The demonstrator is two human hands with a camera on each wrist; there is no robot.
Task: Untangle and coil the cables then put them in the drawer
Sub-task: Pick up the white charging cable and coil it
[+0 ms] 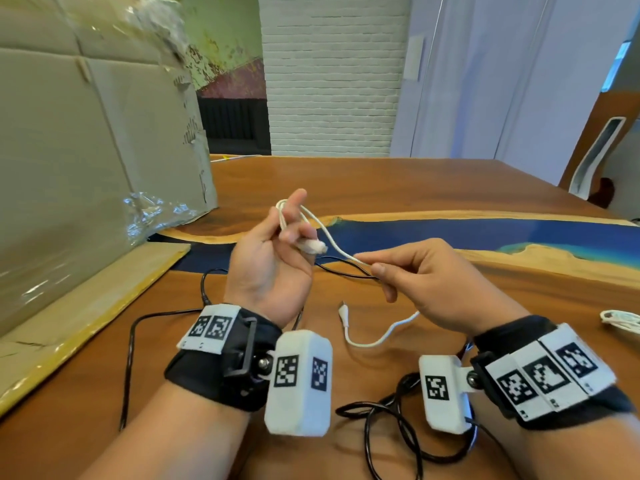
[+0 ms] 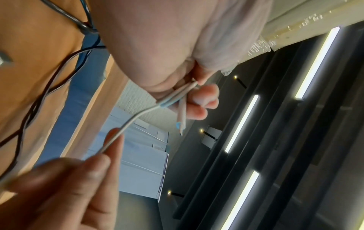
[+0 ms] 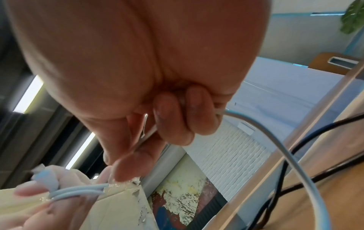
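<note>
My left hand is raised palm up above the table and grips a thin white cable, looped once over its fingers. The cable's white plug sticks out beside the fingers. My right hand pinches the same white cable between thumb and forefinger, a short way to the right. The rest of the white cable hangs down to the table, ending in a small connector. A black cable lies tangled on the wood beneath both wrists. No drawer is in view.
A large cardboard box with plastic wrap stands at the left, its flap lying on the wooden table with a blue resin strip. Another bundled white cable lies at the right edge. A chair stands at the far right.
</note>
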